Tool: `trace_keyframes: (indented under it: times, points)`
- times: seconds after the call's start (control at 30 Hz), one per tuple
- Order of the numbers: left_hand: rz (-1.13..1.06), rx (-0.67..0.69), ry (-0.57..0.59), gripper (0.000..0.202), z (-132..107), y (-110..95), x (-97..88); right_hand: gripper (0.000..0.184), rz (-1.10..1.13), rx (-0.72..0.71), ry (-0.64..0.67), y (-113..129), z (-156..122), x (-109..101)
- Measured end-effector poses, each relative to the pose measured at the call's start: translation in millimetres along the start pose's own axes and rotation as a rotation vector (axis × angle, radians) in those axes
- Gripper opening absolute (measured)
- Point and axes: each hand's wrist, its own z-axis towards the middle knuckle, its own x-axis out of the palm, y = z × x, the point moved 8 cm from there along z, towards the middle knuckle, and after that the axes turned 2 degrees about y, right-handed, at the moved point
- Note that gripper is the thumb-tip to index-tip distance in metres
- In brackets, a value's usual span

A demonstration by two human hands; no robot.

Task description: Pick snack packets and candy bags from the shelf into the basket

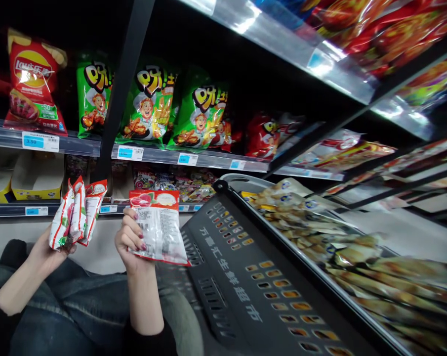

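My left hand [47, 249] is closed around a bunch of three red-and-white snack packets [77, 212], held upright in front of the lowest shelf. My right hand [131, 237] grips a single red-and-white snack packet [158, 227] by its left edge, back side with printed label facing me. Both hands hover over my knees in blue jeans, just left of a dark grey shopping basket [238, 277].
The basket holds several yellowish snack packs [319, 232]. Store shelves carry green chip bags [149, 106], a red Lay's bag [32, 81], red bags [262, 136] and yellow cartons [36, 180]. Price tags [40, 141] line the shelf edges. An upper shelf juts overhead at right.
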Motion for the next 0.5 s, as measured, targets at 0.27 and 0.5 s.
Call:
trace_keyframes:
  times: [0.27, 0.5]
  points:
    - [-0.002, -0.047, -0.05, 0.033, 0.1, 5.6, -8.5, 0.014, -0.064, -0.059, -0.084, 10.1, 1.5, -4.5]
    - [-0.01, -0.088, -0.051, 0.032, 0.6, 10.4, -13.8, 0.03, -0.253, 0.142, 0.264, -12.2, -5.9, 13.8]
